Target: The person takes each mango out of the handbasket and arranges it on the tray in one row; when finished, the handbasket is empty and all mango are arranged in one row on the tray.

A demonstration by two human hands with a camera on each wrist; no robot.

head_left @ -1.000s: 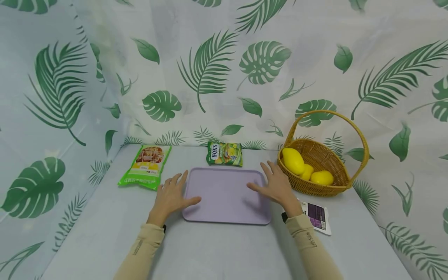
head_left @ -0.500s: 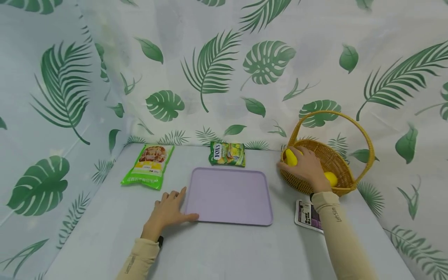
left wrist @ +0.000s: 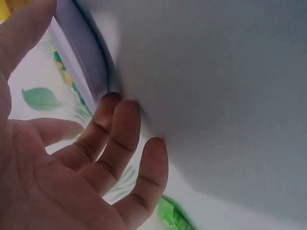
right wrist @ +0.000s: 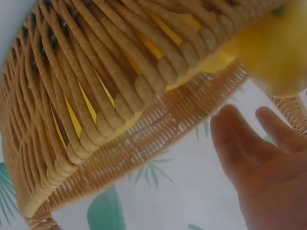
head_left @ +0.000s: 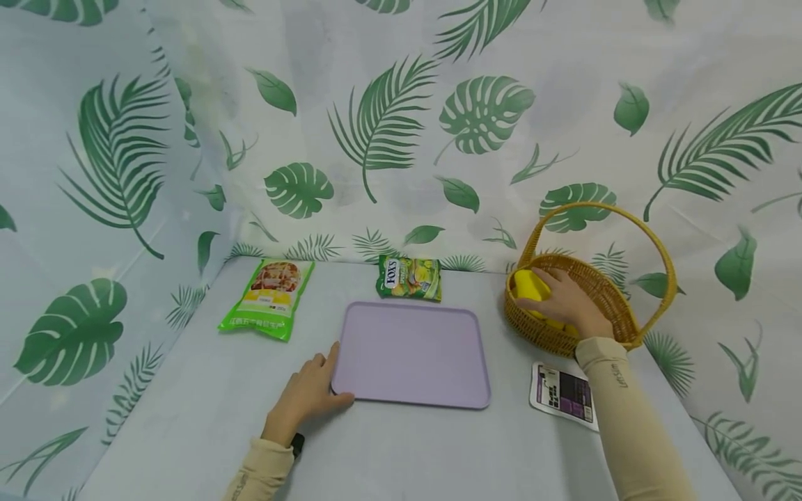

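In the head view, my left hand (head_left: 311, 391) lies at the near left corner of a lilac tray (head_left: 410, 405), its index finger along the left edge and its thumb at the front edge. The left wrist view shows its fingers (left wrist: 127, 139) loosely bent, fingertips right at the tray's rim (left wrist: 88, 62). My right hand (head_left: 567, 304) reaches into a wicker basket (head_left: 532, 332), around a large yellow fruit (head_left: 529, 287), thumb in front and fingers behind. In the right wrist view, a gap shows between the visible fingers (right wrist: 235, 139) and the yellow fruit (right wrist: 276, 52).
A green food packet (head_left: 268, 299) lies back left. A green FOX'S candy bag (head_left: 410, 278) lies behind the tray. In front of the basket is a purple and white packet (head_left: 564, 395), partly under the right forearm. The basket's tall handle (head_left: 654, 240) arches over it.
My right hand has moved right from above the tray into the basket, over the yellow fruit. My left hand has come down to the tray's near left corner.
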